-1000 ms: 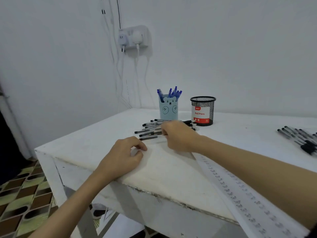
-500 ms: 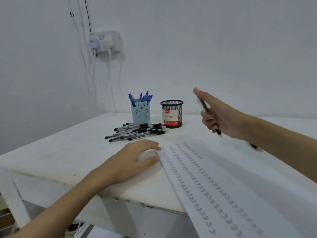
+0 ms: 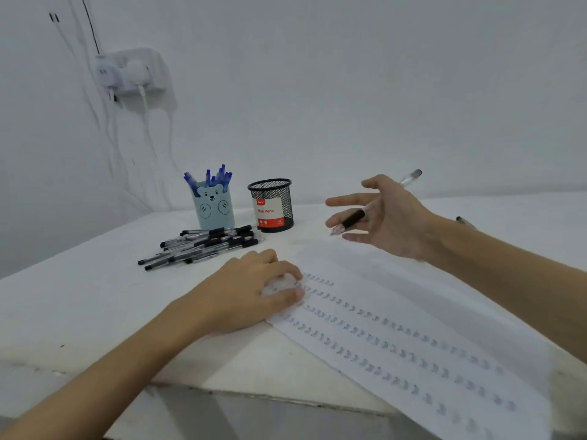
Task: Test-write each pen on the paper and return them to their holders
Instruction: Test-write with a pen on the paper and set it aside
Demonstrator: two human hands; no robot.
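Head view: wall socket (image 3: 131, 73) with plugs and cables hangs upper left. On the white counter (image 3: 79, 300) stands a blue bear holder (image 3: 213, 207) full of blue pens (image 3: 212, 177), with a black mesh holder (image 3: 271, 205) labelled "Ball Pens" just beside it on the right. A loose pile of black pens (image 3: 203, 244) lies in front of both holders, touching the base area of the mesh one. Paper (image 3: 413, 341) with rows of small test marks runs diagonally toward the near right edge and overhangs the counter; its lower end is cut off by the frame.

One more pen tip (image 3: 462, 221) pokes out behind the right forearm, rest hidden. Test marks are too blurred to read.

Left hand (image 3: 251, 293) lies palm-down on the paper's far-left end, fingers curled, pressing it flat. Right hand (image 3: 387, 215) is raised above the counter, right of the mesh holder, fingers spread wide; a black-grip pen (image 3: 352, 220) is loosely caught between them, tip pointing down-left, rear end sticking out past the back of the hand.
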